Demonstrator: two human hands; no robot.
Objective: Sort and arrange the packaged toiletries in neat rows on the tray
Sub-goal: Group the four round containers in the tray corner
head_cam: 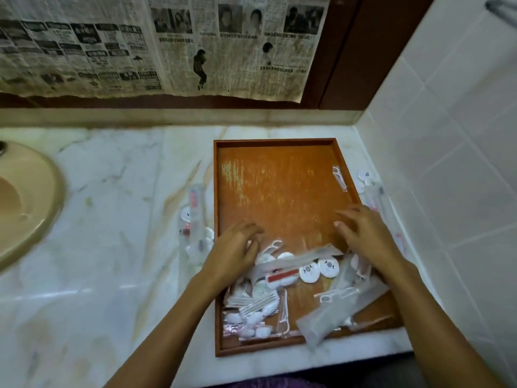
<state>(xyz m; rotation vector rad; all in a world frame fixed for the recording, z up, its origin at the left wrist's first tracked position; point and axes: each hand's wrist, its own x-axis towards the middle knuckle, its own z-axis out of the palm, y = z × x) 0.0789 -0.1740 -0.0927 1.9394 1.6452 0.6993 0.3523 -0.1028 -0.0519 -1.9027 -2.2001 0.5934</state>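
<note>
An orange wooden tray (279, 175) lies on the marble counter. Its near half holds a jumbled pile of packaged toiletries: two round white packs (319, 268), a long clear toothbrush sleeve (302, 257), cotton swab and cotton pad packs (251, 315), floss picks (340, 293) and a frosted pouch (333, 317). My left hand (237, 247) hovers over the pile's left side, fingers curled and blurred. My right hand (363, 233) reaches over the pile's right side with fingers spread and relaxed. One wrapped floss pick (340, 177) lies alone by the tray's right rim.
More packs lie off the tray: toothbrush sleeves and a round pack (193, 217) on its left, others (372, 189) between the tray and the tiled wall (447, 163). A beige sink (25, 203) sits far left. Newspaper covers the back wall.
</note>
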